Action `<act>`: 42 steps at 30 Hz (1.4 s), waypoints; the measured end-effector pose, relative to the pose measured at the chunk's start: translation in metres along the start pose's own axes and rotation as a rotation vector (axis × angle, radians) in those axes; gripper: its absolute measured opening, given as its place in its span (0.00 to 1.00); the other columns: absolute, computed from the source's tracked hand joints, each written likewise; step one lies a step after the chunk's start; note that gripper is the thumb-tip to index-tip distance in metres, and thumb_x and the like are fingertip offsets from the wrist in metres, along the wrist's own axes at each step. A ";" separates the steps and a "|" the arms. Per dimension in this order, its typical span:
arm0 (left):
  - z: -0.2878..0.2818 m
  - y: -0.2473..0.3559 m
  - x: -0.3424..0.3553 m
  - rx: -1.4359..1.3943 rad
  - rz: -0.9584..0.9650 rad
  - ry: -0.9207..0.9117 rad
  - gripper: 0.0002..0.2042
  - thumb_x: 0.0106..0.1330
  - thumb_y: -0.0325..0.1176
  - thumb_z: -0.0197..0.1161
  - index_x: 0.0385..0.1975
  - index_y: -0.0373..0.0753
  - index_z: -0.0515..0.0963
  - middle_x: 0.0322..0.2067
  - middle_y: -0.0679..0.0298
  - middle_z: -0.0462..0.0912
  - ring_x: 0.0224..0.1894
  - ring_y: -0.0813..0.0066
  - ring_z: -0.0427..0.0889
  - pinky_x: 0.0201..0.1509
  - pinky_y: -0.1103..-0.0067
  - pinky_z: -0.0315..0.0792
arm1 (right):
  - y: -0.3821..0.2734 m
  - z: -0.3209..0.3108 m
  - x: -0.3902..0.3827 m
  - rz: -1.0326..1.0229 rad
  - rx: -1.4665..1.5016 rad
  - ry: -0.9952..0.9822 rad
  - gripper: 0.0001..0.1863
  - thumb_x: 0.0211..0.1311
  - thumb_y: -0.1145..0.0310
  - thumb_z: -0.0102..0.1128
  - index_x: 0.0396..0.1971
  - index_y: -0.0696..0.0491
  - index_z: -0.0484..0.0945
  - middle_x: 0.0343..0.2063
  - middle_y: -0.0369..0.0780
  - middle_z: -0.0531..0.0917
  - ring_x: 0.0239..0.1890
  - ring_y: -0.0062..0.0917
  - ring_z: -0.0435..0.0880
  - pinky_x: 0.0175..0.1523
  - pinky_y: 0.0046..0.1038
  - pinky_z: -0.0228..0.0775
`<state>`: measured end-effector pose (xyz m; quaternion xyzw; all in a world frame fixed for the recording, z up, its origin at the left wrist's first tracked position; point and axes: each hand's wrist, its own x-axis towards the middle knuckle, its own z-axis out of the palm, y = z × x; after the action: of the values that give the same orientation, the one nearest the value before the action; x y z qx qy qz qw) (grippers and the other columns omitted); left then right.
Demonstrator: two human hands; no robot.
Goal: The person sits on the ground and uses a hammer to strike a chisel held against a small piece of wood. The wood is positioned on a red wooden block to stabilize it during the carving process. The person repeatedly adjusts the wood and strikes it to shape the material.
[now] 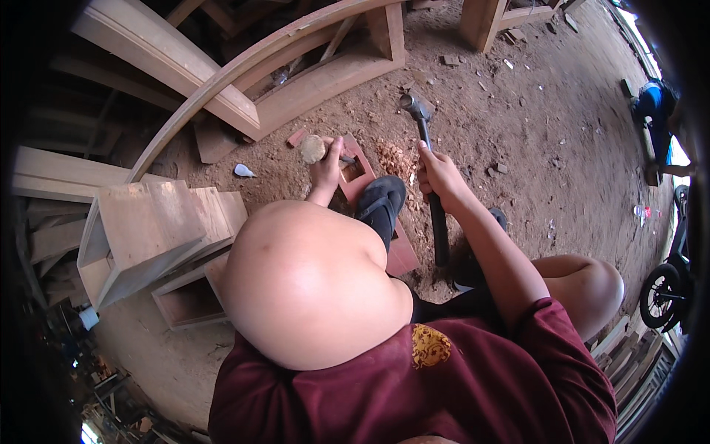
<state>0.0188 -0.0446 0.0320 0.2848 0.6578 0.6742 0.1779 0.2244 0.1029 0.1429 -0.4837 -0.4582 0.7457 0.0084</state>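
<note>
My left hand (324, 176) is closed around a chisel, whose round, pale wooden handle end (313, 149) faces up. The chisel's dark metal part shows beside my fingers, over a rectangular hole in a reddish wooden beam (361, 172); whether its edge touches the wood is hidden. In my right hand (442, 176) is a hammer with a metal head (416, 106) and a long black handle (438, 235). The hammer is held to the right of the beam, its head pointing away from me. My foot in a dark flip-flop (383, 201) presses on the beam.
Wood chips (398, 158) lie on the dirt floor (510, 140) beside the beam. A curved wooden frame (325, 83) stands ahead on the left, with a stepped wooden piece (151, 226) nearer. A small white bottle (243, 171) lies left. A motorcycle wheel (660, 295) is far right.
</note>
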 end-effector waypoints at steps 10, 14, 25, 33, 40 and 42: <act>0.016 -0.015 0.003 0.594 0.288 0.007 0.10 0.65 0.31 0.60 0.23 0.34 0.75 0.22 0.58 0.79 0.25 0.64 0.79 0.30 0.68 0.70 | -0.042 0.014 -0.030 -0.235 -0.273 -0.104 0.24 0.75 0.46 0.39 0.26 0.50 0.63 0.14 0.29 0.63 0.12 0.14 0.59 0.15 0.23 0.54; 0.040 -0.006 0.011 0.263 0.154 -0.033 0.09 0.62 0.30 0.62 0.22 0.35 0.76 0.21 0.56 0.79 0.25 0.60 0.80 0.29 0.67 0.70 | -0.129 0.023 -0.091 -0.633 -0.230 -0.130 0.26 0.74 0.43 0.37 0.26 0.50 0.67 0.13 0.28 0.65 0.12 0.13 0.62 0.17 0.20 0.54; 0.047 0.003 0.009 0.295 0.271 -0.017 0.06 0.62 0.30 0.63 0.26 0.35 0.79 0.22 0.58 0.82 0.26 0.64 0.82 0.31 0.71 0.73 | -0.052 0.054 -0.041 -0.518 -0.982 -0.001 0.27 0.73 0.50 0.44 0.31 0.63 0.75 0.23 0.54 0.80 0.28 0.49 0.79 0.38 0.45 0.69; 0.017 0.006 0.000 0.408 0.235 0.011 0.09 0.63 0.31 0.61 0.22 0.35 0.76 0.19 0.57 0.79 0.23 0.62 0.79 0.28 0.69 0.70 | -0.149 0.076 -0.146 -0.833 -0.251 -0.227 0.26 0.76 0.45 0.34 0.24 0.50 0.65 0.13 0.29 0.66 0.11 0.13 0.59 0.16 0.19 0.55; 0.034 -0.014 0.001 1.026 0.663 -0.141 0.08 0.65 0.32 0.57 0.25 0.36 0.77 0.21 0.57 0.79 0.28 0.59 0.80 0.32 0.65 0.70 | -0.001 0.028 -0.026 -0.521 -0.911 -0.008 0.30 0.72 0.46 0.45 0.27 0.62 0.72 0.16 0.46 0.75 0.21 0.36 0.74 0.32 0.40 0.69; 0.032 -0.004 -0.001 0.580 0.502 -0.118 0.08 0.65 0.32 0.57 0.28 0.36 0.78 0.23 0.57 0.80 0.29 0.61 0.80 0.31 0.65 0.70 | -0.002 0.025 -0.033 -0.166 -0.549 -0.189 0.27 0.74 0.46 0.41 0.20 0.52 0.67 0.12 0.33 0.66 0.13 0.19 0.64 0.19 0.28 0.59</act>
<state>0.0389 -0.0200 0.0269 0.5134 0.7196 0.4655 -0.0429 0.2229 0.0719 0.1709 -0.3571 -0.6795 0.6324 -0.1044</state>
